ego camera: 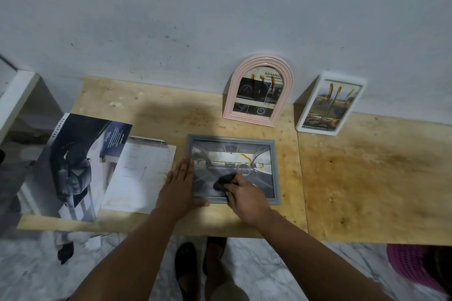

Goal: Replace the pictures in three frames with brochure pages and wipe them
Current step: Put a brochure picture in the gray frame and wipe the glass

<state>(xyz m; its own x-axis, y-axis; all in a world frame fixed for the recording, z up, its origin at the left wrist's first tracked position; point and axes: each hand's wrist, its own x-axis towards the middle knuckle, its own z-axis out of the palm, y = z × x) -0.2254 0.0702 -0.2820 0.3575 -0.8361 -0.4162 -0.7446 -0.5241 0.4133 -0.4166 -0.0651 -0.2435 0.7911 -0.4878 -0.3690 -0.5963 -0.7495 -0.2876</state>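
The grey frame (pixel 232 168) lies flat on the wooden table (pixel 367 173), close to the table's near edge, with a car-interior page under its glass and an orange-brown smear on the upper middle of that glass. The right hand (pixel 244 199) rests on the frame's lower middle, its fingers curled round a dark cloth (pixel 223 182) that sits bunched on the glass just beyond the fingertips, below the steering wheel in the picture. The left hand (pixel 179 188) lies flat over the frame's left edge: its fingers are straight and together, pointing away from the person, with the fingertips on the left rail and the thumb stretched along the frame's near rail.

Beyond the frame, leaning upright against the wall (pixel 220 19), stands a pink arched frame (pixel 258 90) holding a brochure page streaked with the same orange-brown marks. To the right of that, also leaning on the wall and tilted, is a white frame (pixel 330 102) with a streaked page in it.

Left of the grey frame, just beside the left hand, a pale sheet (pixel 139 173) lies on the table, and partly over its left side lies a car brochure (pixel 73 166) that reaches the table's left end.

Below the table's near edge the person's feet (pixel 203 271) stand on a marbled floor (pixel 269 276), and a pink basket (pixel 411 266) shows at the lower right.
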